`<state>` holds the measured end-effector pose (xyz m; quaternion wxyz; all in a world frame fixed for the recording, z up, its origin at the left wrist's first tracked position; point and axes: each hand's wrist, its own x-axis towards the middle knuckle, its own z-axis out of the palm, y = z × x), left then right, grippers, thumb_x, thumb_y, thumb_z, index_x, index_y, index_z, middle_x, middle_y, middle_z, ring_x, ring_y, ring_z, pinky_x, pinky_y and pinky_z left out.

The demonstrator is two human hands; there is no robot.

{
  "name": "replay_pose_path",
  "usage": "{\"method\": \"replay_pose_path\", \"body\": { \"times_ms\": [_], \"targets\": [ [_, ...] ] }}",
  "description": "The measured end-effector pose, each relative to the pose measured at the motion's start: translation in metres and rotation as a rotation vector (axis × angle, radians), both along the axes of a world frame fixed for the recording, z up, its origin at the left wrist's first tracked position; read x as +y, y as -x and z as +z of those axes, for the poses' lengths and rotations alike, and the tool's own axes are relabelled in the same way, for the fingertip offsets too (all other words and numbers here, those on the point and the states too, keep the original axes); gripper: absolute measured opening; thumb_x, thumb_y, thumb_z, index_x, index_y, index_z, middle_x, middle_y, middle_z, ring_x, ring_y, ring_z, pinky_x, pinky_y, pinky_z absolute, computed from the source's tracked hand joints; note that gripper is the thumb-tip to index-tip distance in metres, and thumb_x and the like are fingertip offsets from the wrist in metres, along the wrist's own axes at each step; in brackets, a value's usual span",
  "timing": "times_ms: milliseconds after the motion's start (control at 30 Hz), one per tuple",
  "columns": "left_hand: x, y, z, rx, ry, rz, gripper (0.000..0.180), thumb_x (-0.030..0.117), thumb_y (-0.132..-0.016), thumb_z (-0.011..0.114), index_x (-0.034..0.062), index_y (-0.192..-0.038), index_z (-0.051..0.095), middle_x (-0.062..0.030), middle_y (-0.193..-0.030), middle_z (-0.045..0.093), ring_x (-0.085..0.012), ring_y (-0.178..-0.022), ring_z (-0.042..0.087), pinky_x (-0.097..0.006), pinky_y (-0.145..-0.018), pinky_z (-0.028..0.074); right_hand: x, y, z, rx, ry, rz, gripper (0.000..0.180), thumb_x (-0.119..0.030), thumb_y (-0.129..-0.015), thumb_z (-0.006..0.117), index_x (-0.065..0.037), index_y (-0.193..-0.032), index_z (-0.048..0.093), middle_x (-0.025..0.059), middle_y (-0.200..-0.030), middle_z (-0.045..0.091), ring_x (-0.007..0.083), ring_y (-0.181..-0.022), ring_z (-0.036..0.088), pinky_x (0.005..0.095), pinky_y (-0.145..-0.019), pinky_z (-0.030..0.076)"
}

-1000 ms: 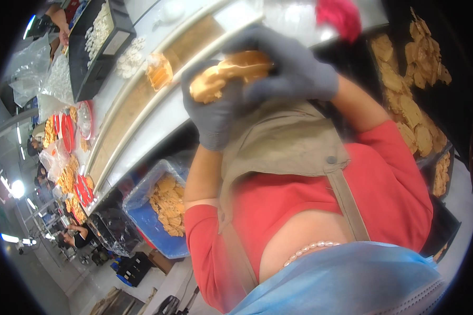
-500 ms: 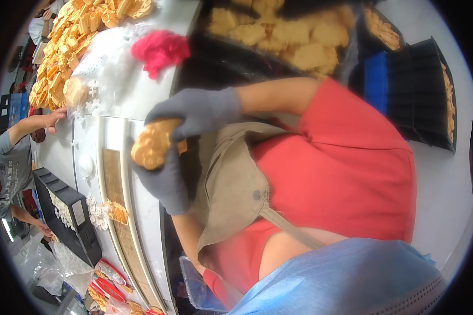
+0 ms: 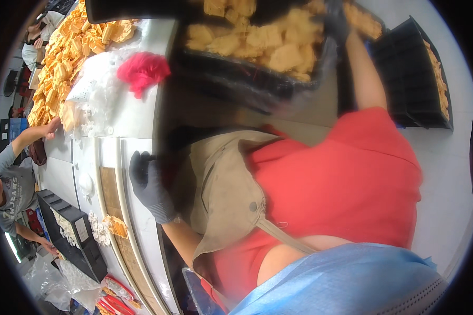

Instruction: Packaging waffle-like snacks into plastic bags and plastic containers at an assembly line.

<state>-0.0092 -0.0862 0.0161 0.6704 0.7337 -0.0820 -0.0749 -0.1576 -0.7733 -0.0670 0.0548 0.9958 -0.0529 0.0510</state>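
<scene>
A white bench [image 3: 142,123] runs from twelve o'clock down to seven. At its twelve o'clock end sits one black crate [image 3: 257,86] of tan pieces [image 3: 278,50], too many to count, its long side lying nine-to-three. The right hand [image 3: 337,23], in a dark glove, reaches the crate's two o'clock corner; whether its fingers grip cannot be told. The left hand [image 3: 148,185], also in a dark glove, rests on the bench edge at eight o'clock from the crate, fingers together and holding nothing. The right is nearer. One red cloth [image 3: 142,71] lies at nine o'clock of the crate. A second crate [image 3: 412,79] stands at three o'clock.
</scene>
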Motion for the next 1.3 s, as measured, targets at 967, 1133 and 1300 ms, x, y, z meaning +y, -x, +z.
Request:
{"method": "replay_pose_path", "body": {
  "times_ms": [967,1133,1300],
  "targets": [
    [0.200,0.034,0.000,-0.297,-0.495,1.013,0.036,0.019,-0.079,0.071,-0.0048,-0.104,0.060,-0.0071,-0.089,0.062,-0.0148,-0.077,0.057,-0.027,-0.073,0.047,-0.064,-0.379,-0.018,0.141,0.144,-0.322,0.061,-0.056,-0.087,0.041,-0.005,-0.114,0.061,0.0218,-0.112,0.061,0.0401,-0.106,0.057,0.0440,-0.088,0.045],
    [0.260,-0.006,-0.033,-0.016,-0.597,0.870,0.076,0.035,-0.071,0.075,-0.0096,-0.125,0.046,-0.0162,-0.104,0.061,-0.0217,-0.092,0.058,-0.031,-0.085,0.046,-0.095,-0.357,-0.002,-0.134,-0.160,-0.390,0.054,-0.046,-0.087,0.046,-0.004,-0.117,0.061,0.0177,-0.113,0.063,0.0342,-0.103,0.060,0.0409,-0.086,0.045],
    [0.259,-0.028,-0.011,0.121,-0.466,0.611,0.094,0.025,-0.067,0.080,-0.0121,-0.137,0.029,-0.0224,-0.120,0.055,-0.0236,-0.102,0.058,-0.029,-0.082,0.050,0.007,-0.303,0.051,-0.469,-0.446,-0.762,0.056,-0.046,-0.083,0.058,-0.002,-0.119,0.059,0.0244,-0.110,0.061,0.0387,-0.107,0.057,0.0398,-0.089,0.046]
  ]
}}
